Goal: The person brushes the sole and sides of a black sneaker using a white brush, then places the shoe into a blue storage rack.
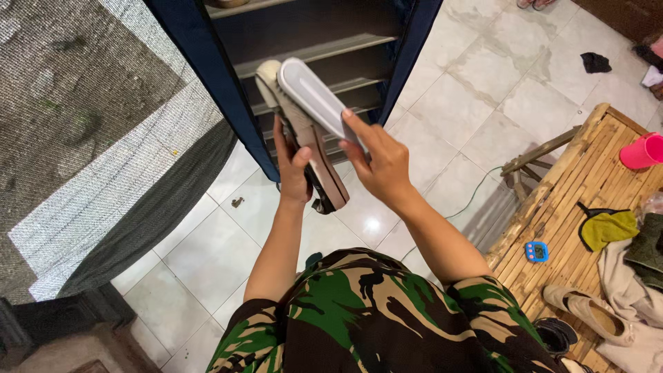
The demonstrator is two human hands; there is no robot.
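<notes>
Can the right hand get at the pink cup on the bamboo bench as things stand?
Probably not at once. The right hand grips a grey brush against the shoe in the left hand. The pink cup stands far off on the bench, though nothing blocks the way.

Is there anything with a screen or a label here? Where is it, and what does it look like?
Timer: the only screen; small, blue, rounded, with a pale display, lying on the bamboo bench at right, beside a yellow cloth.
No packages, labels or signs show.
</notes>
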